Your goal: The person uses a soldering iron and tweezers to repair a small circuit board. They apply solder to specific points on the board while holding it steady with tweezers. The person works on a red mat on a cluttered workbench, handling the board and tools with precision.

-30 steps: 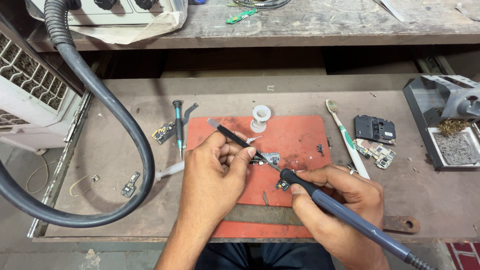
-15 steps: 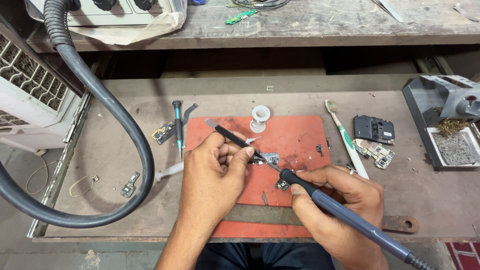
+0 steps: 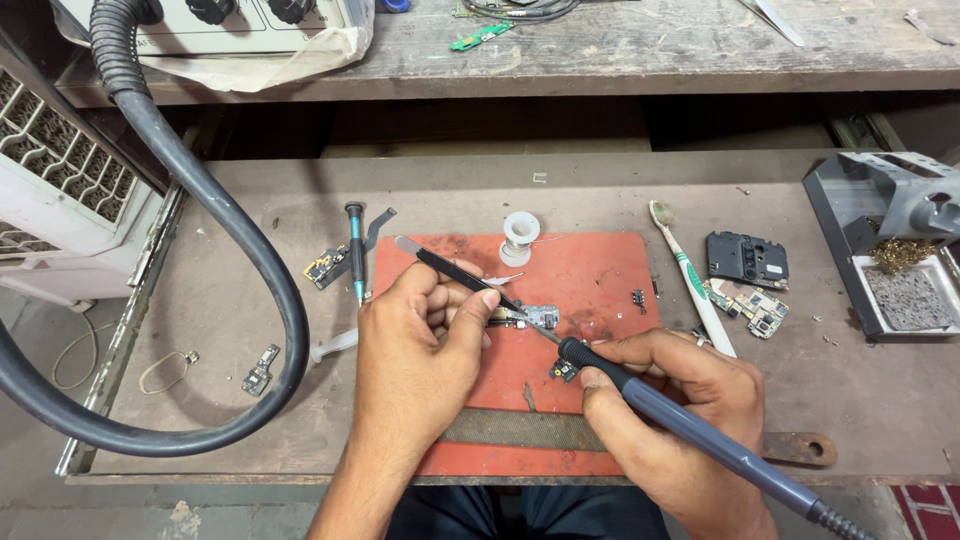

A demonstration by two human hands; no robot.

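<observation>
Head view shows the left hand (image 3: 420, 340) pinching black tweezers (image 3: 460, 275) to pin a small circuit board (image 3: 535, 320) on the red mat (image 3: 590, 270) at frame centre. Right hand (image 3: 680, 410) grips a soldering iron (image 3: 690, 425) like a pen, so its tip meets the board.

The small circuit board (image 3: 540, 318) lies flat on the red mat, gripped by black tweezers (image 3: 455, 270); the soldering iron (image 3: 680, 425) tip touches it.
</observation>
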